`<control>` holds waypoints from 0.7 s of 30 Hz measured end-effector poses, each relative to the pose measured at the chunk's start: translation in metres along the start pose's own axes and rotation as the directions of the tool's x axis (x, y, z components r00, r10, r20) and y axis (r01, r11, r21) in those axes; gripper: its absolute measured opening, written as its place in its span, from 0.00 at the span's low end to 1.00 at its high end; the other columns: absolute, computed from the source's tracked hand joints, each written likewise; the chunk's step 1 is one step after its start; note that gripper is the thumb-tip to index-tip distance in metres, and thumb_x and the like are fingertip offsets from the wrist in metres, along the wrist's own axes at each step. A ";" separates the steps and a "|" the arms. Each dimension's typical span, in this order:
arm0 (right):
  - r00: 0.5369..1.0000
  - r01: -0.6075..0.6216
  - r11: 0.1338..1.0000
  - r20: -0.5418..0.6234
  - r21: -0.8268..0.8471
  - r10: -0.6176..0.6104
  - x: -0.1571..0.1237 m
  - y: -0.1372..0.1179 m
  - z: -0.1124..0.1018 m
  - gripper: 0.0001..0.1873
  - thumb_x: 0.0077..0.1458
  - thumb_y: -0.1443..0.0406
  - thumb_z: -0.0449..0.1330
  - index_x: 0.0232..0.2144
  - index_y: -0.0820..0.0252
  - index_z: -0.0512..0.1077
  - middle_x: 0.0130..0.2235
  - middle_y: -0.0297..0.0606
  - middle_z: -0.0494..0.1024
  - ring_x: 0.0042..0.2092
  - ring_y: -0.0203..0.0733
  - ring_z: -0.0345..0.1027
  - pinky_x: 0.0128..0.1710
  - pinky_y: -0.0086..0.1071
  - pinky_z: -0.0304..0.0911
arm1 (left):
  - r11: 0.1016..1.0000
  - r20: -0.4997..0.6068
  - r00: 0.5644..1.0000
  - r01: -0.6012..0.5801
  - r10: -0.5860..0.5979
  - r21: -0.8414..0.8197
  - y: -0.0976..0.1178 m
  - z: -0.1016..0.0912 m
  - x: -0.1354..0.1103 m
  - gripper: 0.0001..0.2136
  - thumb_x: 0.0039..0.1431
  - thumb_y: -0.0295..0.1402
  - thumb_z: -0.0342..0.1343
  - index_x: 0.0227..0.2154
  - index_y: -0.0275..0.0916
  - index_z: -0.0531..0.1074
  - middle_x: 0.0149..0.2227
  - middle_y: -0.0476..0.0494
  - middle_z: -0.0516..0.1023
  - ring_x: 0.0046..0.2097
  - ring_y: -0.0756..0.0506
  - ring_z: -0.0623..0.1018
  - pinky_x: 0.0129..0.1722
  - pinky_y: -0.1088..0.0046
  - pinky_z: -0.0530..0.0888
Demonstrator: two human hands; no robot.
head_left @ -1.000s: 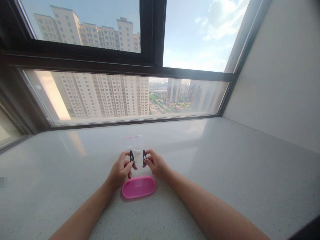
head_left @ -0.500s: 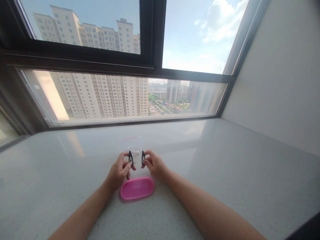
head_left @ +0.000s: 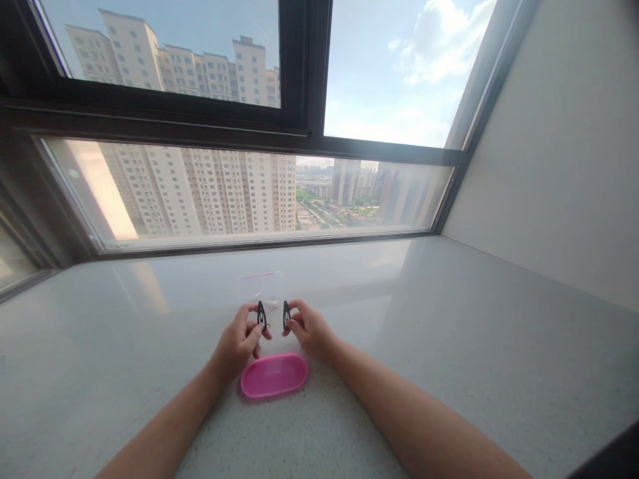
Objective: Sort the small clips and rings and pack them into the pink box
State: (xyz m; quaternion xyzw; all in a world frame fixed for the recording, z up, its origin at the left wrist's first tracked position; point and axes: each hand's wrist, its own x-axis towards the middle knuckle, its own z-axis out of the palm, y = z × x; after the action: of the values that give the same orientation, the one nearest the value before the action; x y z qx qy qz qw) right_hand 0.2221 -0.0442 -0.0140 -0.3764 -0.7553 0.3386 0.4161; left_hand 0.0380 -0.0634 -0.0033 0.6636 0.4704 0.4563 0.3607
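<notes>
My left hand (head_left: 238,342) pinches a small black snap hair clip (head_left: 260,313) upright between thumb and fingers. A second black hair clip (head_left: 286,313) is pinched the same way in my right hand (head_left: 310,329). The two clips stand side by side, a little apart, above the grey stone sill (head_left: 449,332). Just below my hands a pink oval dish (head_left: 274,374) lies on the sill. Behind the clips lies a small clear zip bag (head_left: 263,286) with a pink strip along its top.
A dark-framed window (head_left: 304,126) runs along the back of the sill, with tall buildings outside. A pale wall (head_left: 554,153) rises on the right. A dark edge (head_left: 614,456) shows at the bottom right corner.
The view shifted slightly, so hands and dish sit a few pixels further left. Both hands keep the same pinch on the clips.
</notes>
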 end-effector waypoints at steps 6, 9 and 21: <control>1.000 -0.013 1.000 -0.002 0.000 0.013 0.000 0.000 0.000 0.11 0.54 0.70 0.50 0.41 0.57 0.60 0.27 0.30 0.75 0.20 0.29 0.60 0.23 0.22 0.55 | 1.000 -0.024 1.000 -0.020 0.020 -0.003 -0.002 -0.001 0.001 0.14 0.55 0.34 0.48 0.44 0.39 0.58 0.27 0.50 0.76 0.15 0.53 0.68 0.17 0.77 0.68; 1.000 -0.013 1.000 -0.001 0.005 0.013 0.000 0.001 0.000 0.11 0.54 0.70 0.50 0.41 0.57 0.59 0.27 0.30 0.75 0.20 0.29 0.59 0.23 0.22 0.55 | 1.000 -0.015 1.000 -0.025 0.025 -0.011 -0.003 -0.001 0.002 0.14 0.56 0.34 0.48 0.45 0.39 0.58 0.27 0.50 0.76 0.15 0.54 0.69 0.17 0.76 0.69; 1.000 0.003 0.999 -0.002 -0.039 -0.003 0.000 0.001 0.000 0.14 0.51 0.71 0.50 0.42 0.59 0.60 0.25 0.30 0.75 0.19 0.29 0.56 0.21 0.21 0.52 | 0.998 -0.088 0.995 -0.056 0.054 -0.015 -0.003 0.000 0.001 0.17 0.57 0.34 0.46 0.49 0.41 0.53 0.27 0.52 0.73 0.14 0.55 0.67 0.16 0.78 0.68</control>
State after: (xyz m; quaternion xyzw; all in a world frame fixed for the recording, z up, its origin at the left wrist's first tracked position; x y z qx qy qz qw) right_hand 0.2229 -0.0436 -0.0148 -0.3838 -0.7620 0.3228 0.4099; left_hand 0.0374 -0.0615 -0.0052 0.6524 0.4633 0.4990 0.3327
